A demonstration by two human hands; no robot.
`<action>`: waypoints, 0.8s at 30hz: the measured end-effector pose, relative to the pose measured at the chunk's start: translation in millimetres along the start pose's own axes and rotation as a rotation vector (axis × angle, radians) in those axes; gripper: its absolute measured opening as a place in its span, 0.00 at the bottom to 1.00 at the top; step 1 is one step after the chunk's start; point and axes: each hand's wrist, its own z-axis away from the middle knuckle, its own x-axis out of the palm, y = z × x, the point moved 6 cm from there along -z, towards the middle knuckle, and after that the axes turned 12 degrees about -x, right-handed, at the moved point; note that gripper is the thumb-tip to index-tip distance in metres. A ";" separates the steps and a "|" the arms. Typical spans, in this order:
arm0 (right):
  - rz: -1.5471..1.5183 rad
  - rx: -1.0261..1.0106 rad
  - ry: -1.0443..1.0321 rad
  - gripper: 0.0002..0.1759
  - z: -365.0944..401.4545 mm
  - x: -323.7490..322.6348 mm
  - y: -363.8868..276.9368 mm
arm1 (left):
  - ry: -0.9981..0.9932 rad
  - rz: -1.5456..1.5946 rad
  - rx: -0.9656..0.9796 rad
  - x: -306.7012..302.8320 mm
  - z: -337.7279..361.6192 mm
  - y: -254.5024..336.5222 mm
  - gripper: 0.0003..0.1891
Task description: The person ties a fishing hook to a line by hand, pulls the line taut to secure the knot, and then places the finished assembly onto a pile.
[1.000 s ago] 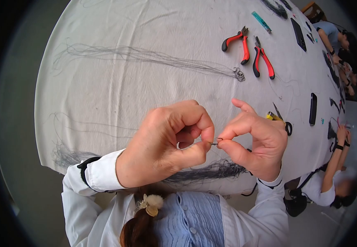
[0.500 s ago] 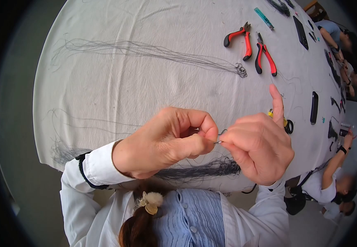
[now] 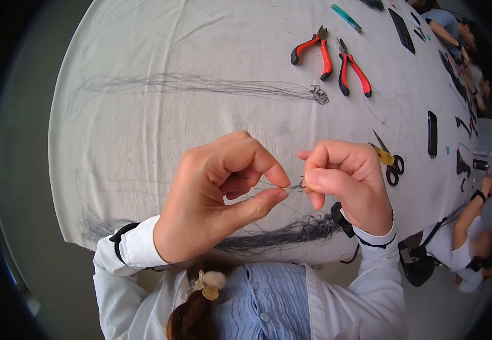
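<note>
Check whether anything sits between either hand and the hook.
Nothing visible. The right hand pinches the hook directly. The left hand pinches the line right beside it, both above the cloth.

Red-handled pliers (image 3: pixel 324 59) (two pairs side by side), scissors (image 3: pixel 387 160), black phone (image 3: pixel 432 134), white tablecloth (image 3: pixel 200 39), seated person (image 3: pixel 456 249)

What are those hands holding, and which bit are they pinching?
A tiny hook on thin thread. The right hand pinches one end of the hook between thumb and finger; the left hand pinches the thread just beside it.
</note>
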 end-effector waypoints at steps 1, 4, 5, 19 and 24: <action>-0.139 0.054 -0.033 0.09 -0.9 2.9 6.5 | 0.014 -0.016 0.001 -0.4 0.3 0.5 0.06; -0.199 0.142 -0.068 0.09 -3.3 6.5 16.9 | 0.032 -0.030 0.030 -0.6 -0.1 0.0 0.06; -0.201 0.140 -0.066 0.09 -3.7 5.4 17.4 | 0.039 -0.025 0.054 -1.0 -0.1 0.8 0.06; -0.376 0.187 -0.165 0.12 -0.7 11.9 18.5 | 0.015 0.033 -0.041 0.0 -0.4 -3.0 0.07; -0.327 0.132 -0.128 0.10 -0.4 12.3 13.8 | -0.007 0.022 0.067 0.2 -1.2 -3.8 0.06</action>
